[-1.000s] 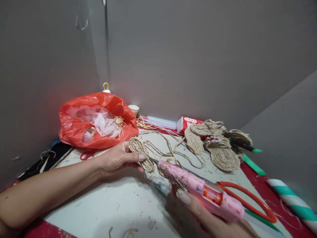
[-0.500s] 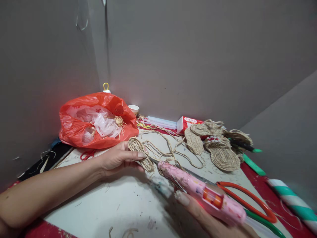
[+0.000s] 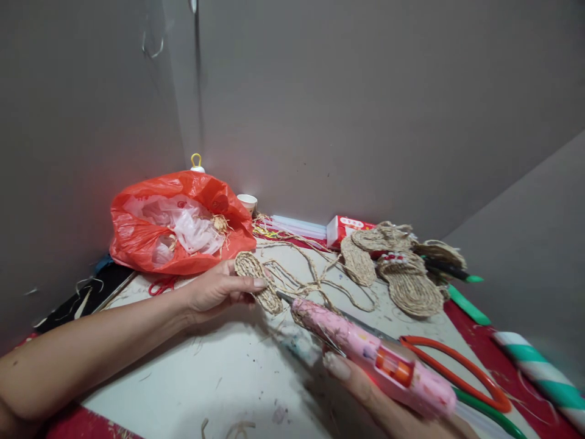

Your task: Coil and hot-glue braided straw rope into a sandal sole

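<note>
Between the thumb and fingers of my left hand (image 3: 226, 285) is a small coiled straw sole (image 3: 256, 277), long and rounded, held a little above the table. A loose straw cord (image 3: 315, 283) trails away behind it. My right hand (image 3: 370, 390) is wrapped round a pink hot glue gun (image 3: 365, 347) with an orange window in its side. The gun's dark tip points left, close by the sole's near edge; whether it touches cannot be told. Scissors with one orange and one green handle (image 3: 461, 366) lie partly under the gun.
A red plastic bag (image 3: 137, 244) with white bags inside stands at the back left, red-handled scissors (image 3: 162, 285) beside it. Woven straw slippers (image 3: 409, 283) are heaped at the right, before a red box (image 3: 350, 228). Glue sticks (image 3: 299, 225) and a cup (image 3: 247, 202) are behind.
The sole in my left hand has shifted slightly up and left and tilted a little. A slightly wider gap shows between it and the glue gun's pink body.
</note>
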Action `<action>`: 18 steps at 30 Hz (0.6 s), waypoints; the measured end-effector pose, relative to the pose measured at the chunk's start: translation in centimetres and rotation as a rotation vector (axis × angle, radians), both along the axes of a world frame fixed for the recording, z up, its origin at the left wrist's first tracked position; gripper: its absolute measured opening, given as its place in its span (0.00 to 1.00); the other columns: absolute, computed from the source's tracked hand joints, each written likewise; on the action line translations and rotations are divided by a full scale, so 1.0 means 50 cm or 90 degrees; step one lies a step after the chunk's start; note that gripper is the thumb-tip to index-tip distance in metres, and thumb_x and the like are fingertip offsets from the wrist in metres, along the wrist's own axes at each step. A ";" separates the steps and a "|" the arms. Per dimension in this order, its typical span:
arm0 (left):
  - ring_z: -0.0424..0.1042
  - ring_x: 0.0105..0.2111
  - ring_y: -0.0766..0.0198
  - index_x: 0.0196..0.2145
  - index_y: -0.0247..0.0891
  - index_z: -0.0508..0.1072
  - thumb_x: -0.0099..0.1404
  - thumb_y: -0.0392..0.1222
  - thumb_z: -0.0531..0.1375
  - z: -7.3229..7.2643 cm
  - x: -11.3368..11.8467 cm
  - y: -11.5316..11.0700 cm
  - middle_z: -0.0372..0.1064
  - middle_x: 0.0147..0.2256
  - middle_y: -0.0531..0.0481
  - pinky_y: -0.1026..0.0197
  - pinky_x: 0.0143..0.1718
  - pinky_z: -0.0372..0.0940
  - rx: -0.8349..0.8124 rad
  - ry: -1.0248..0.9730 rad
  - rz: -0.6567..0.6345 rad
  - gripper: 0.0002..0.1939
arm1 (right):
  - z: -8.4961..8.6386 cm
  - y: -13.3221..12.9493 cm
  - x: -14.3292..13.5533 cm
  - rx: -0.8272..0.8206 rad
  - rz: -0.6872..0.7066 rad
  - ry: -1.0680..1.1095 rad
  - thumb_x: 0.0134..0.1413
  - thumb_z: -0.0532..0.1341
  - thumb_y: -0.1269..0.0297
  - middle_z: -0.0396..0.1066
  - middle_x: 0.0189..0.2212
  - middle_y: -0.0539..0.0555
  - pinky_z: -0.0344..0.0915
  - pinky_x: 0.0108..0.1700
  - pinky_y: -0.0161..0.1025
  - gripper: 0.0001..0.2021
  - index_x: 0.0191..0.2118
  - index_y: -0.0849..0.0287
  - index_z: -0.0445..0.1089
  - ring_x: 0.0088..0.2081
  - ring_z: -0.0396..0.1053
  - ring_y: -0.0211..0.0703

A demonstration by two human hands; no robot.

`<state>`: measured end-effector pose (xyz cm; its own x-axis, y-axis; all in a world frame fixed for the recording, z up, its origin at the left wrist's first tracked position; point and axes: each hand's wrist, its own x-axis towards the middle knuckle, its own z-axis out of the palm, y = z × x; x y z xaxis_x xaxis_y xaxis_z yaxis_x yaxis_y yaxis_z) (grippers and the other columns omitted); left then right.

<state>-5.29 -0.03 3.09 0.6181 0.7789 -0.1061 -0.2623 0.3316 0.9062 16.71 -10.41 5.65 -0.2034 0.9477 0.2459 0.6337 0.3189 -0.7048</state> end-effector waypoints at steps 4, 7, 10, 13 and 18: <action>0.64 0.25 0.72 0.25 0.32 0.73 0.54 0.38 0.69 -0.005 -0.003 0.003 0.67 0.24 0.55 0.68 0.28 0.57 -0.007 0.002 0.010 0.09 | 0.002 0.003 0.000 0.012 -0.007 -0.003 0.57 0.55 0.57 0.80 0.37 0.49 0.77 0.39 0.41 0.14 0.43 0.47 0.77 0.38 0.78 0.51; 0.65 0.25 0.72 0.27 0.32 0.73 0.54 0.38 0.69 -0.007 -0.003 0.005 0.69 0.25 0.54 0.68 0.27 0.58 -0.035 0.002 0.018 0.09 | 0.003 0.004 -0.003 0.026 -0.010 -0.003 0.57 0.55 0.58 0.80 0.37 0.48 0.77 0.41 0.40 0.14 0.43 0.46 0.77 0.39 0.78 0.50; 0.66 0.26 0.71 0.29 0.31 0.74 0.53 0.37 0.70 -0.005 -0.002 0.005 0.69 0.26 0.53 0.67 0.28 0.59 -0.050 -0.002 0.031 0.09 | 0.005 0.001 -0.008 0.025 0.006 0.012 0.57 0.55 0.59 0.80 0.32 0.47 0.77 0.37 0.39 0.14 0.42 0.46 0.77 0.35 0.79 0.48; 0.68 0.27 0.70 0.30 0.30 0.74 0.51 0.38 0.70 -0.004 -0.001 0.006 0.71 0.28 0.51 0.66 0.29 0.60 -0.058 -0.001 0.039 0.11 | 0.005 -0.001 -0.015 0.039 -0.018 0.062 0.57 0.55 0.61 0.79 0.25 0.47 0.77 0.32 0.38 0.14 0.39 0.47 0.78 0.29 0.78 0.48; 0.69 0.28 0.69 0.30 0.29 0.74 0.51 0.37 0.70 -0.004 -0.001 0.006 0.72 0.29 0.49 0.64 0.31 0.62 -0.077 -0.003 0.058 0.11 | 0.006 0.000 -0.012 0.032 -0.027 0.033 0.56 0.55 0.59 0.80 0.27 0.49 0.77 0.39 0.40 0.14 0.41 0.47 0.78 0.36 0.79 0.50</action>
<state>-5.32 0.26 2.86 0.5456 0.8138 -0.1999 -0.3007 0.4128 0.8598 16.10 -10.41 5.96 -0.1490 0.9415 0.3022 0.6107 0.3280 -0.7208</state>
